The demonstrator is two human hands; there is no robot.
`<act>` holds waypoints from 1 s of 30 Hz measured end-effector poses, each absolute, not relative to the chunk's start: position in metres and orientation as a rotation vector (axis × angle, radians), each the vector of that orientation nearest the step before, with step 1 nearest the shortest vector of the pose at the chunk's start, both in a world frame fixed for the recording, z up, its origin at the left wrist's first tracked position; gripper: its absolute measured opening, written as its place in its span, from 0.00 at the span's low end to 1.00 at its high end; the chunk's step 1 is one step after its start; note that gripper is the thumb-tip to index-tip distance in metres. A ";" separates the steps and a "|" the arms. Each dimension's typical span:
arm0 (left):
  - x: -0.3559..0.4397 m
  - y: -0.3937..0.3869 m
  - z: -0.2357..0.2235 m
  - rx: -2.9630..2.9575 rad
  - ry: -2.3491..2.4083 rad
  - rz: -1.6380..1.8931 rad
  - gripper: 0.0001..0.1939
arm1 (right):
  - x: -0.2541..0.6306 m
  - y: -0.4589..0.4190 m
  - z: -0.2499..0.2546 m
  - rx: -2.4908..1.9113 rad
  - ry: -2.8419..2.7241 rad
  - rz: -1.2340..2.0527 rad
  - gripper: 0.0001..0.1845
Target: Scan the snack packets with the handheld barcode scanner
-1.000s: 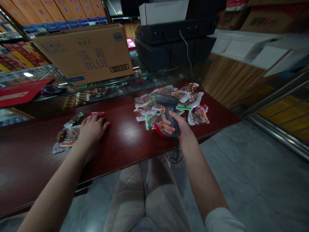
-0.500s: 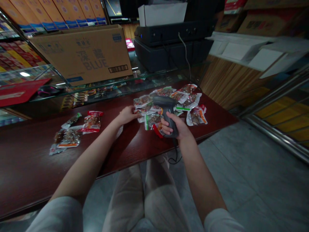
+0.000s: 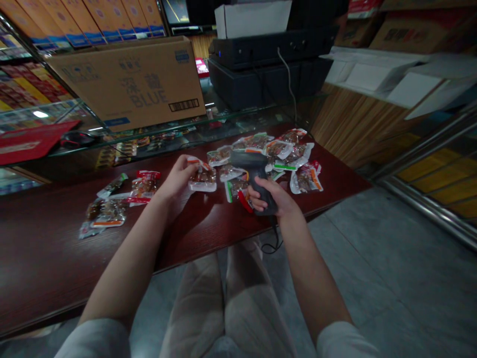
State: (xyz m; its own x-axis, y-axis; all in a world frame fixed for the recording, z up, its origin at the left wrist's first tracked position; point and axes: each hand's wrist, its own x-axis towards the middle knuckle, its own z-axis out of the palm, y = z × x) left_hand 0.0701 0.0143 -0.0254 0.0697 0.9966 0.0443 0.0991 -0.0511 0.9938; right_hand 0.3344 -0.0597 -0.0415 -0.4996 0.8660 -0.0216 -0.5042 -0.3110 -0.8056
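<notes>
My right hand [image 3: 274, 199] grips the handle of a dark barcode scanner [image 3: 250, 164], whose head points left over the dark red counter [image 3: 194, 223]. My left hand [image 3: 178, 175] pinches a small clear snack packet [image 3: 203, 180] and holds it just in front of the scanner's head. A heap of similar snack packets [image 3: 286, 154] lies behind and to the right of the scanner. A smaller group of packets [image 3: 112, 201] lies on the counter to the left of my left arm.
A glass shelf [image 3: 122, 136] runs behind the counter, with a large cardboard box [image 3: 130, 82] marked BLUE and a red folder [image 3: 32, 141] on it. A black machine [image 3: 268, 64] with a cable stands at the back. The scanner's cord [image 3: 275, 238] hangs off the counter's front edge.
My left hand left the left packets, reached to the right heap, took one packet and drew it back in front of the scanner. The right hand stayed almost still.
</notes>
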 end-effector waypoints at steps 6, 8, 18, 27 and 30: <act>0.072 0.010 -0.022 1.521 1.130 1.142 0.16 | 0.335 -0.064 -0.041 -0.621 -1.038 1.977 0.24; 0.072 0.010 -0.025 1.595 1.149 1.140 0.13 | 0.335 -0.065 -0.041 -0.616 -1.045 1.981 0.24; 0.064 0.006 -0.014 1.808 1.018 1.023 0.24 | 0.333 -0.066 -0.043 -0.664 -1.093 1.990 0.24; 0.058 0.013 -0.031 1.975 1.105 0.886 0.43 | 0.333 -0.067 -0.043 -0.672 -1.095 1.974 0.25; 0.058 0.013 -0.029 2.064 1.113 0.846 0.43 | 0.332 -0.067 -0.043 -0.678 -1.097 1.971 0.24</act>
State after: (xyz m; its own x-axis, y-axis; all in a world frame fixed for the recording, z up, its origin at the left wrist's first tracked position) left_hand 0.0580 0.0126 -0.0286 0.4350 0.8691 0.2354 0.4591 -0.4390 0.7723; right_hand 0.3321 -0.0665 -0.0430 -0.5652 0.8209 -0.0814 -0.3635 -0.3364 -0.8688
